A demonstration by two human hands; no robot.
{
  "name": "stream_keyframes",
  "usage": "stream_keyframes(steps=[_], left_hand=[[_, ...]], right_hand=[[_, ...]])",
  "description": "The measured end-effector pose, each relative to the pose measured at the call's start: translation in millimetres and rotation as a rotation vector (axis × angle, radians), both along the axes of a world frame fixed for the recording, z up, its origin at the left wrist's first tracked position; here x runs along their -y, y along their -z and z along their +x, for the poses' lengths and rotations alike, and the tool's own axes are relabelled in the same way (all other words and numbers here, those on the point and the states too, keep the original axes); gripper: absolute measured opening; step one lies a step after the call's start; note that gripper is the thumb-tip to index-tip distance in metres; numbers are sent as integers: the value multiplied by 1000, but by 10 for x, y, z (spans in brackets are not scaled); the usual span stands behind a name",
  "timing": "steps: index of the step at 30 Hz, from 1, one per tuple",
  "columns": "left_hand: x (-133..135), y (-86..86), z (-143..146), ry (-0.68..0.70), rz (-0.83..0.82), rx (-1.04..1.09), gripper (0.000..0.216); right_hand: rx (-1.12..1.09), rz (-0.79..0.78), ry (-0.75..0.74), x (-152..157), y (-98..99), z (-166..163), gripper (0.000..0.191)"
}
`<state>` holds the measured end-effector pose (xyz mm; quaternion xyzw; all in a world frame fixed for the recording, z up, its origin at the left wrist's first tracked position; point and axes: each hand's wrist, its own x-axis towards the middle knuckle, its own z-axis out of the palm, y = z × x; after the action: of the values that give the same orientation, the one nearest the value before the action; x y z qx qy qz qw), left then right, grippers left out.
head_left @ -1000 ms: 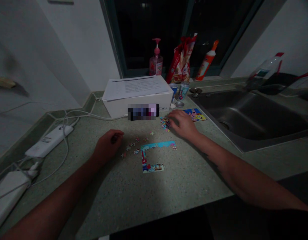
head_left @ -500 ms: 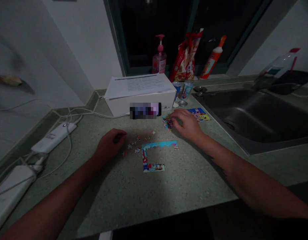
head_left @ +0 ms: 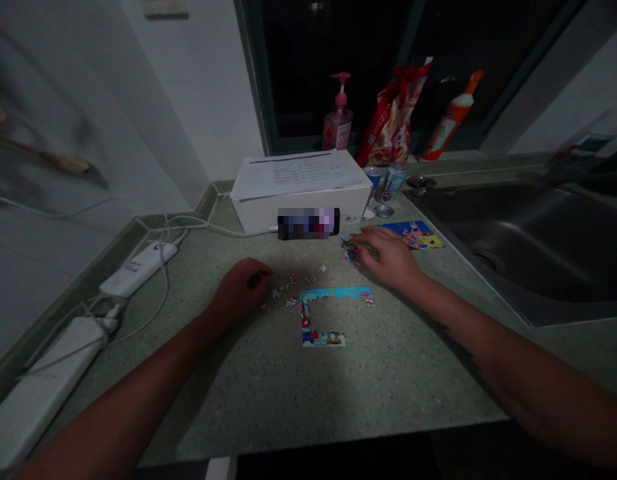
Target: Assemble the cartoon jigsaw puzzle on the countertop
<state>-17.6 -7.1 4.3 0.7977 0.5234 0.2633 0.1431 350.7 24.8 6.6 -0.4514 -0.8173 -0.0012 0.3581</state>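
A partly joined jigsaw puzzle (head_left: 324,339) lies flat on the counter, forming a top edge, a left side and part of a bottom edge. Left of it, my left hand (head_left: 243,288) rests with its fingers curled in; whether they hold anything is hidden. Several loose puzzle pieces (head_left: 291,302) are scattered between that hand and the puzzle. My right hand (head_left: 392,257) is at a heap of small colourful puzzle pieces (head_left: 350,252), thumb and fingers apart at its right side. Partly behind this hand lies a bright cartoon picture (head_left: 418,235).
Behind the pieces, a phone (head_left: 308,223) leans against a white box (head_left: 253,212) topped with a printed sheet. Cans (head_left: 392,183) stand beside the box. To the right is a metal sink (head_left: 528,247). Power strips (head_left: 138,267) and cables lie on the left.
My view has turned a little left, so everything sits further right in the picture. Both hands stay in nearly the same places on the counter, and the puzzle looks the same.
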Motion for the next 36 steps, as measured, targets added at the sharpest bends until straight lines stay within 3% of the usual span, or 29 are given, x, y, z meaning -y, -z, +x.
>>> stream_keyframes(steps=[12,36], left_hand=[[127,-2,101,192,23,-164,17],[167,-104,111,111,-71,-204,19]], right_hand=[[26,31,2,4,13,-7,24],[-2,13,5,-1,13,-2,25]])
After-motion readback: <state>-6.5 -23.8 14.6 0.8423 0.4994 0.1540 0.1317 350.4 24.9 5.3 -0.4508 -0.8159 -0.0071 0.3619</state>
